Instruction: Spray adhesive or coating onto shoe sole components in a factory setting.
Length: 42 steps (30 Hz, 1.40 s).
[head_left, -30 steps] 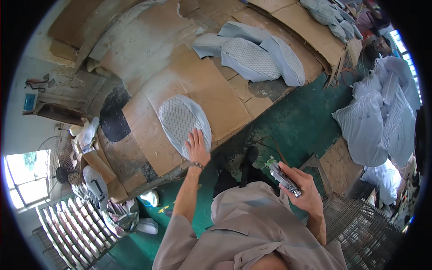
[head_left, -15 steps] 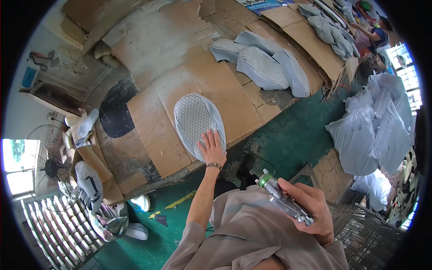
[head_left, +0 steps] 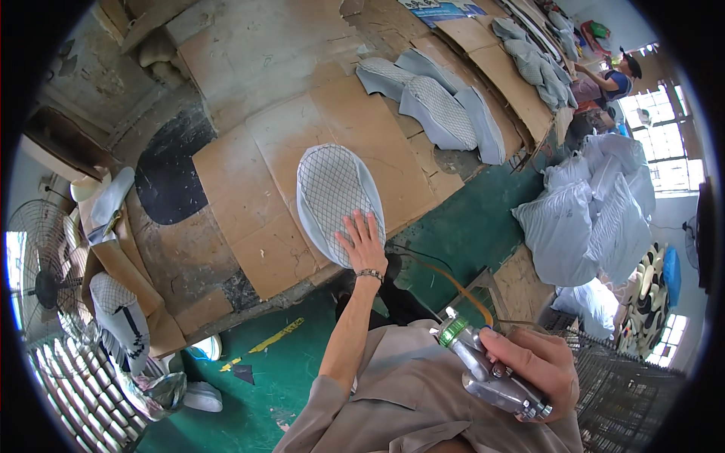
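A grey oval seat cover [head_left: 328, 185] with a diamond-quilted top and a smooth border lies on flattened cardboard. My left hand [head_left: 364, 245] rests flat on its near end, fingers stretched apart, a bracelet around the wrist. My right hand [head_left: 532, 370] is wrapped round a silver metal spray gun [head_left: 483, 370], held in front of my body to the right. A green ring [head_left: 453, 331] circles the gun's front end, which points up and left. Part of its body is hidden by my fingers.
More quilted covers [head_left: 438, 113] lie in a pile at the far right of the cardboard-covered table [head_left: 264, 181]. Tied white sacks [head_left: 559, 226] stand on the green floor. A fan [head_left: 47, 287] is at left, an orange hose [head_left: 457, 283] near my right hand. Another person [head_left: 608, 83] is far right.
My view has turned slightly to the right. The spray gun is lower and further right in my right hand, and the orange hose now shows. My left hand stays on the cover.
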Motion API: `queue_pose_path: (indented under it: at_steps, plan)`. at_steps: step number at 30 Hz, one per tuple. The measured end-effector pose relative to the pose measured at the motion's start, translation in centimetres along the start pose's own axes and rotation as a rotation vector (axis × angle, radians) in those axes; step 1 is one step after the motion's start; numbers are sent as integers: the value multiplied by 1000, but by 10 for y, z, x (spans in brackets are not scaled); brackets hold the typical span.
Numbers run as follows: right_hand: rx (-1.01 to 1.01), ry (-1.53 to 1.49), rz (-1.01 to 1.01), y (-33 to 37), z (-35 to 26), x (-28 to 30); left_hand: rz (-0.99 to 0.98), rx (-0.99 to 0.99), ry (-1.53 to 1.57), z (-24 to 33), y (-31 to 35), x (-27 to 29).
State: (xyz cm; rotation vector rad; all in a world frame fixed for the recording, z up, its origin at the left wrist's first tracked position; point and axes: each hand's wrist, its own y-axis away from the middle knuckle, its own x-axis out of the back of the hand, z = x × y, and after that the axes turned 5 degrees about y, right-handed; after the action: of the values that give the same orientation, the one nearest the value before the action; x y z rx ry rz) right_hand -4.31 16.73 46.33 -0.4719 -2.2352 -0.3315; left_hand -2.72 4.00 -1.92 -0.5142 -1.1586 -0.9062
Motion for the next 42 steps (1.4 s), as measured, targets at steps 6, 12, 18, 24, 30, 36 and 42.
queue_pose_path:
  at_steps: [6,12,18,24,30,36,42]
  plan:
    - [-168,90,147,9,-15,-14,-25,-7,22,1,0,6]
    - [-242,51,194,23,-18,-21,-96,3,125,2,2,25]
    - [-301,61,222,51,-2,-23,-19,-105,298,-10,20,38]
    - [-192,-50,163,85,26,-17,115,-246,627,-23,87,62]
    - [-226,6,226,119,51,-14,-55,238,872,-79,174,-7]
    - [-94,-129,124,146,79,-2,-857,453,72,-228,348,-124]
    - [-174,-78,140,177,102,2,-530,1341,961,-196,398,-125]
